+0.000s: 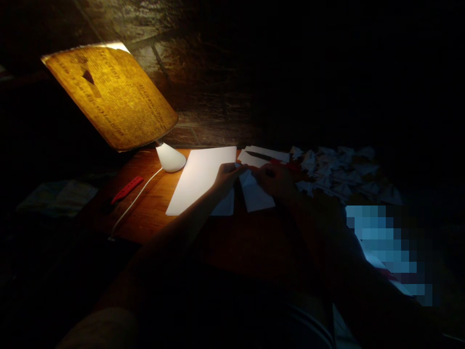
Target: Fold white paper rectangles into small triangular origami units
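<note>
My left hand (228,175) and my right hand (275,180) come together over the wooden table, fingers closed on the top end of a small white piece of paper (257,196). A crease shows near its upper end, and the fingertips partly hide it. Beneath my left wrist lies a stack of white sheets (203,167). Just beyond my right hand, a dark-bladed tool with a red handle (258,155), perhaps scissors, rests on smaller white paper pieces (278,154). My right hand is in deep shadow.
A lamp with a printed yellow shade (109,97) and white base (170,158) lights the table (145,218). Its white cord (134,206) runs to the front edge, past a red cutter (127,188). Many folded paper pieces (337,169) are heaped at the right. A bright pixelated screen (381,247) glows lower right.
</note>
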Available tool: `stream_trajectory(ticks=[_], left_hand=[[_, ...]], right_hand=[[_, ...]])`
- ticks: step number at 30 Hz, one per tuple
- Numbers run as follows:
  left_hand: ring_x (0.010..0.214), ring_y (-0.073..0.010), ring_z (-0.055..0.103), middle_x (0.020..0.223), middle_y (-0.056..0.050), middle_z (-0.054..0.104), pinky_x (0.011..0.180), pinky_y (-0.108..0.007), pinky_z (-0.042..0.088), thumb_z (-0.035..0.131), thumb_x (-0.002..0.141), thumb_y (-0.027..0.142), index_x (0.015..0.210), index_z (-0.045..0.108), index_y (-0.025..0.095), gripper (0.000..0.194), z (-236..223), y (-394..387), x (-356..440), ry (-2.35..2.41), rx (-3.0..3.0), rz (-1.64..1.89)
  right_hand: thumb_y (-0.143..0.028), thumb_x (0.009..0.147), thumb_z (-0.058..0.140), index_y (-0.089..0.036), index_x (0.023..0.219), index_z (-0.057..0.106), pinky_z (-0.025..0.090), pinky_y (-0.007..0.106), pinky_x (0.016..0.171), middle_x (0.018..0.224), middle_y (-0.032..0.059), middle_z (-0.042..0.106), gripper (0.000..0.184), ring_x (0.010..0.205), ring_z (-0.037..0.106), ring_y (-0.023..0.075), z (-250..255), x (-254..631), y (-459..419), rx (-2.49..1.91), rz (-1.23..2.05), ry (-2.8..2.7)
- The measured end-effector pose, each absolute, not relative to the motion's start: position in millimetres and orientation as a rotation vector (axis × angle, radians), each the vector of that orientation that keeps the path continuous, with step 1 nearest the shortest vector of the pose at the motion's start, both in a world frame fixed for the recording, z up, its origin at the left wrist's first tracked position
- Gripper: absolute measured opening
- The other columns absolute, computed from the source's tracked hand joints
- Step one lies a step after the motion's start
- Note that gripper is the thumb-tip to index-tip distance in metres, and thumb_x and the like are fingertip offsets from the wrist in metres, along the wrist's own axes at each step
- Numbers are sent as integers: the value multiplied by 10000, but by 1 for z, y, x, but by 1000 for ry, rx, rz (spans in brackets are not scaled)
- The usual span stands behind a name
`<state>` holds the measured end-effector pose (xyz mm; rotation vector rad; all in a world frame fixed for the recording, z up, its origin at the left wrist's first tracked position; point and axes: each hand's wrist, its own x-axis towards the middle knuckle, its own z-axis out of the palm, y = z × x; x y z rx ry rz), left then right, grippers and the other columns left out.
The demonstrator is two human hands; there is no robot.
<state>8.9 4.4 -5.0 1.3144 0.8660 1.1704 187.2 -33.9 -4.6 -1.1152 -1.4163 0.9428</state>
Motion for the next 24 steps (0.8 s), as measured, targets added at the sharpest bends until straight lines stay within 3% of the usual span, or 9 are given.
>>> stream_trajectory(ticks=[3,10,13,16,20,24], left_hand=[[494,-75,496,539,22,568,498,-231,335,928,683,581,560,628,156,534,-5,6,9,889,1244,1207],[502,-94,532,563,5,597,506,-244,383,934,679,528,610,644,161,473,1,4,8,873,1090,1279],[651,-161,664,712,-44,710,610,-281,493,885,732,520,831,762,159,395,3,4,7,799,1099,1218],[851,-240,739,905,-76,770,717,-329,557,834,771,489,1053,780,180,422,5,5,6,688,1105,1128],[991,-296,745,1013,-101,782,835,-386,575,816,779,413,1125,755,179,421,9,3,5,633,1169,1067],[986,-287,747,1004,-98,789,876,-390,571,821,762,394,1062,757,171,380,11,2,5,629,1221,1057]], right_hand=[[-617,779,732,-212,642,619,367,291,553,621,9,593,442,616,493,148,-6,187,-34,-1145,913,-1417],[-588,778,727,-213,667,624,415,309,601,668,13,626,405,644,528,159,-4,189,-35,-1168,942,-1403],[-602,763,733,-220,644,594,399,303,590,645,6,601,423,644,516,158,-5,190,-33,-1178,930,-1360],[-645,770,707,-229,643,557,382,298,565,623,-10,546,460,622,493,152,-6,190,-31,-1172,961,-1294],[-687,792,670,-231,668,544,368,296,545,640,-11,529,490,608,481,152,-6,190,-31,-1179,1011,-1328],[-705,817,655,-221,691,572,342,291,546,660,-3,544,507,625,473,152,-5,190,-33,-1210,1026,-1438]])
